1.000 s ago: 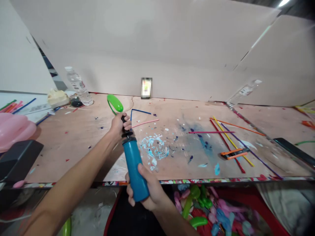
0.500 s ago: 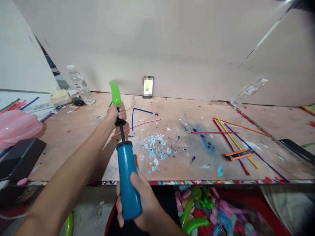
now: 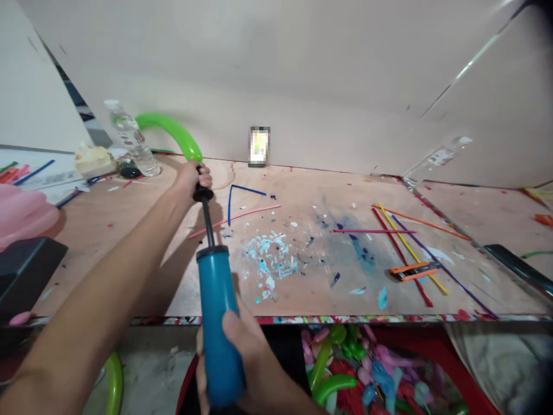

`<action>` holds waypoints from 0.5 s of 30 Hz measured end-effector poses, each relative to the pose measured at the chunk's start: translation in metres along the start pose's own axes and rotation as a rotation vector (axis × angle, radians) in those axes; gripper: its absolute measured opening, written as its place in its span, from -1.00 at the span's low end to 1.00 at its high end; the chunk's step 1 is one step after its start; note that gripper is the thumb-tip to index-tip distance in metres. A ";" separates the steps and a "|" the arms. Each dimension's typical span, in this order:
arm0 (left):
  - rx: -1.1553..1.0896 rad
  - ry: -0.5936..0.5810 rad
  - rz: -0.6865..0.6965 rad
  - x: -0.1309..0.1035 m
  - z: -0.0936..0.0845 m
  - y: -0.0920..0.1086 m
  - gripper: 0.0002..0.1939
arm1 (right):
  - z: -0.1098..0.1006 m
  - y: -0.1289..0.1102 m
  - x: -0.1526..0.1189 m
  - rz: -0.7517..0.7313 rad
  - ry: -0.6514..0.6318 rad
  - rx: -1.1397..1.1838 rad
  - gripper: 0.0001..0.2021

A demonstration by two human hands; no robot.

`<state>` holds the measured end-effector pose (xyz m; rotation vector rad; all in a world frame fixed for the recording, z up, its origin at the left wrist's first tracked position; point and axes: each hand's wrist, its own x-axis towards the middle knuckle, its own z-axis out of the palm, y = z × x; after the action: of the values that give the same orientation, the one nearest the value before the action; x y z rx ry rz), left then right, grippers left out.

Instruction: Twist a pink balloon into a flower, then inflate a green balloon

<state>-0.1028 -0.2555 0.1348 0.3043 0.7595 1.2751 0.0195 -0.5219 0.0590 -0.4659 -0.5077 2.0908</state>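
A blue hand pump [image 3: 218, 323] slants up from the bottom middle, its black rod partly out. My right hand [image 3: 246, 351] is wrapped round the blue barrel. At the pump's black top end my left hand [image 3: 194, 181] is closed, gripping the handle and the neck of a green balloon [image 3: 173, 131]. The balloon is long and inflated, curving up and left to behind a clear bottle [image 3: 133, 138]. How the balloon's mouth sits on the nozzle is hidden by my left fingers.
Uninflated balloons [image 3: 401, 253] and an orange cutter [image 3: 415, 271] lie at right. A blurred phone [image 3: 258, 147] leans on the wall. A pink balloon bundle [image 3: 26, 216] and black box [image 3: 30, 274] stand left. Below the table edge, a red container [image 3: 436, 357] holds colourful balloons.
The green balloon has grown much longer and now bends left toward the bottle. The pump and both hands have shifted slightly left in view, with the rod about as far out.
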 end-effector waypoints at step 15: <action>0.084 0.052 0.068 0.012 -0.001 0.002 -0.74 | -0.003 -0.008 0.012 0.060 0.030 -0.060 -0.43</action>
<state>-0.1043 -0.2438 0.1312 0.3693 0.8545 1.3210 0.0205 -0.5070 0.0591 -0.5526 -0.5462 2.1270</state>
